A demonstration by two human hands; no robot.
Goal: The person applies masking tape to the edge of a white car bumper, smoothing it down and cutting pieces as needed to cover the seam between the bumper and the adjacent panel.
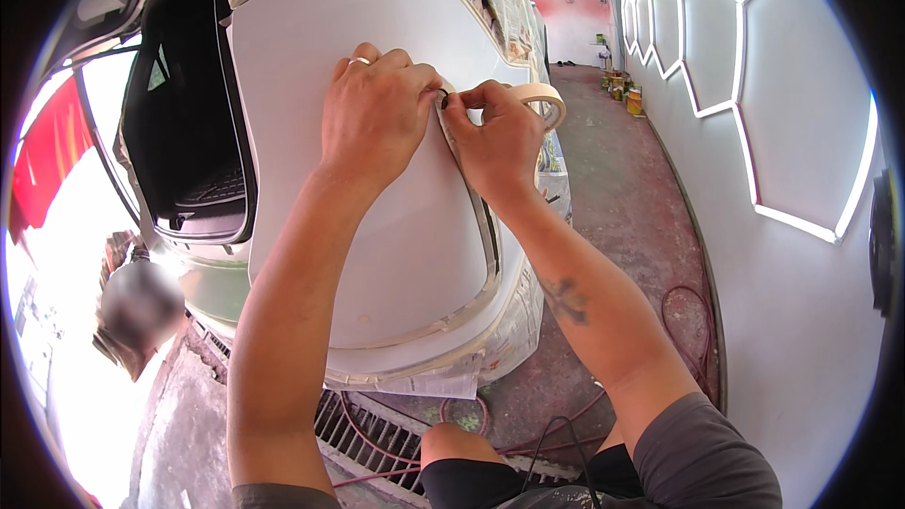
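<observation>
A white car body panel [311, 57] stands in front of me, with a taped seam [481, 217] curving down its right side. My left hand [377, 108], a ring on one finger, rests against the panel with its fingertips pinched together at the seam. What lies in that pinch is too small to tell. My right hand [500, 137] is closed beside it, thumb and forefinger meeting the left fingertips around a small dark bit. A roll of beige masking tape [556, 106] sits at the right hand's far side, partly hidden by its fingers.
Newspaper masking [514, 339] covers the car's lower edge and right side. Left of the panel gapes the dark open trunk [193, 132]. A floor grate [372, 434] and red hose [693, 320] lie below. Several cans [634, 101] line the lit right wall; a blurred person [141, 306] is at left.
</observation>
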